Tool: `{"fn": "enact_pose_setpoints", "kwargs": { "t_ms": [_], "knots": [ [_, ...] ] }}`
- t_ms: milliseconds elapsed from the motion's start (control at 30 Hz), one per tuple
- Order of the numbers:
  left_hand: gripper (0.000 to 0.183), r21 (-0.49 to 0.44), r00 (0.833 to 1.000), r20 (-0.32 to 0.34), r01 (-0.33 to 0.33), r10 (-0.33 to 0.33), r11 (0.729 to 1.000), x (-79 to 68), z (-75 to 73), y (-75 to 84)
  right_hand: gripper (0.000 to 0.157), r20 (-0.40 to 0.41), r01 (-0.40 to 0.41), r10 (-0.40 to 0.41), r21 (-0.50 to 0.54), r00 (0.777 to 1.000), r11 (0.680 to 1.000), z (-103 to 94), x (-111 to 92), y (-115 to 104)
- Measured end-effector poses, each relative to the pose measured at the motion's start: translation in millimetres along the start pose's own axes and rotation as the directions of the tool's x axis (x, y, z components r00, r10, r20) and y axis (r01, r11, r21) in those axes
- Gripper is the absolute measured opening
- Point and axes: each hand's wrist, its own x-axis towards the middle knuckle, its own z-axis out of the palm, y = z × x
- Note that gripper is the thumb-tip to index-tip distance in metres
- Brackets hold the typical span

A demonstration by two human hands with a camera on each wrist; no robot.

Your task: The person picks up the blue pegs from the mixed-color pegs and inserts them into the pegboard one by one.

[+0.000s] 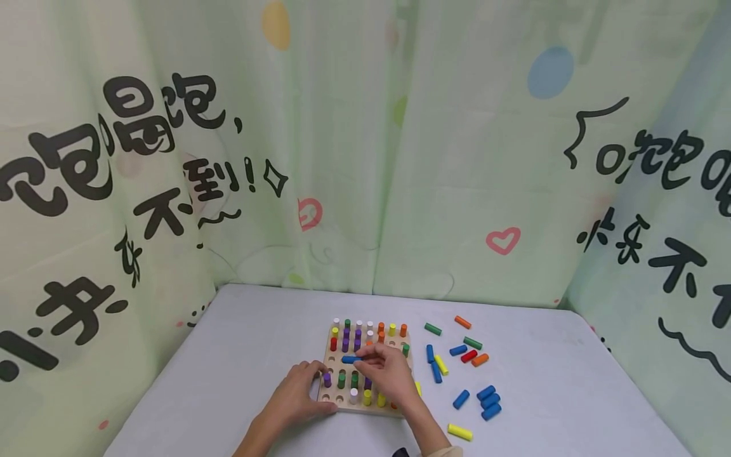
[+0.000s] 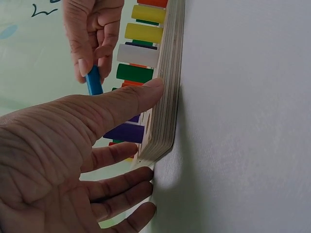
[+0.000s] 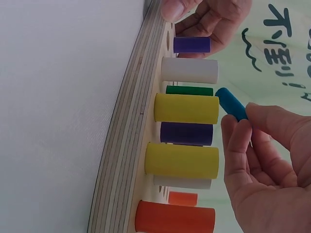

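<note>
A wooden pegboard (image 1: 365, 411) lies on the table, with upright pegs in white, green, purple, yellow, red and orange in many of its holes. My right hand (image 1: 388, 373) pinches a blue peg (image 1: 350, 360) between thumb and fingers above the board's middle rows; in the right wrist view the blue peg (image 3: 230, 103) is tilted and apart from the standing pegs. At the board's front left corner, my left hand (image 1: 298, 392) rests with its thumb on the near edge. The left wrist view shows that thumb (image 2: 131, 101) beside a purple peg (image 2: 125, 132), its fingers reaching past the corner.
Loose pegs lie right of the board: several blue ones, such as a blue peg (image 1: 461, 399), a red peg (image 1: 469, 356), green pegs (image 1: 433, 329), orange pegs (image 1: 463, 322) and yellow pegs (image 1: 459, 432). A dark object (image 1: 401, 452) shows at the bottom edge. A printed curtain (image 1: 342, 190) hangs behind the table.
</note>
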Motion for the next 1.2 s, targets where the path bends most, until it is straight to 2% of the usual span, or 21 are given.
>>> {"fn": "enact_pose_setpoints", "kwargs": {
  "t_ms": [333, 867, 1200],
  "knots": [
    [0.059, 0.019, 1.000, 0.013, -0.008, 0.007, 1.000, 1.1, 0.2, -0.8, 0.018, -0.023, 0.033, -0.035, -0.083, 0.999, 0.996, 8.7, 9, 4],
    [0.059, 0.040, 0.999, 0.032, -0.013, 0.012, 0.999, 2.1, -1.4, -0.3, 0.013, -0.020, 0.006, -0.008, -0.094, 1.000, 0.996, 22.0, 16, 4],
    [0.060, 0.038, 0.999, 0.035, -0.016, 0.014, 0.999, 1.3, -2.2, -2.2, 0.010, -0.021, 0.065, -0.067, -0.093, 0.998, 0.994, 31.8, 23, 8]
  ]
}}
